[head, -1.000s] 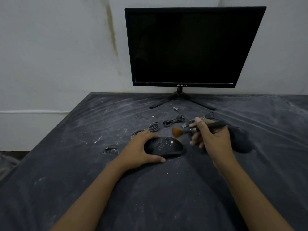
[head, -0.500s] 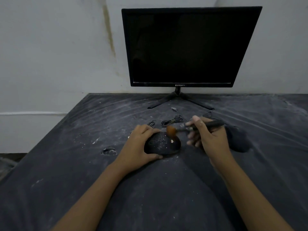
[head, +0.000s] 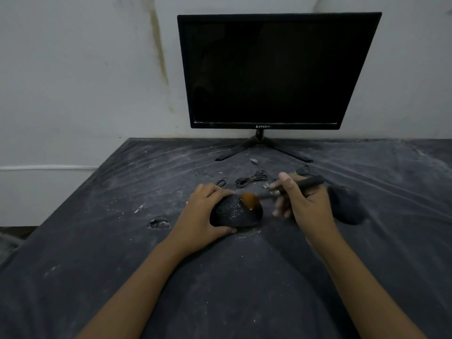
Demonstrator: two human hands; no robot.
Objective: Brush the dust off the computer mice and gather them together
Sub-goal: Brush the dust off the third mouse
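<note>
A black computer mouse (head: 232, 214), speckled with white dust, lies on the dark cloth in the middle. My left hand (head: 203, 216) clasps its left side and holds it down. My right hand (head: 303, 204) grips a dark-handled brush (head: 305, 183) whose orange bristles (head: 248, 199) rest on the mouse's top right. A second black mouse (head: 347, 206) sits just right of my right hand, untouched. Their bundled cables (head: 252, 178) lie behind the hands.
A black monitor (head: 276, 69) on a splayed stand stands at the back against the white wall. The dusty dark cloth (head: 122, 241) covers the table; a small torn hole (head: 159, 223) lies left of my left hand. The table's left edge drops off.
The brush tip has swept leftward from beside the mouse onto its top. My left hand has kept hold of the mouse. The view has shifted slightly.
</note>
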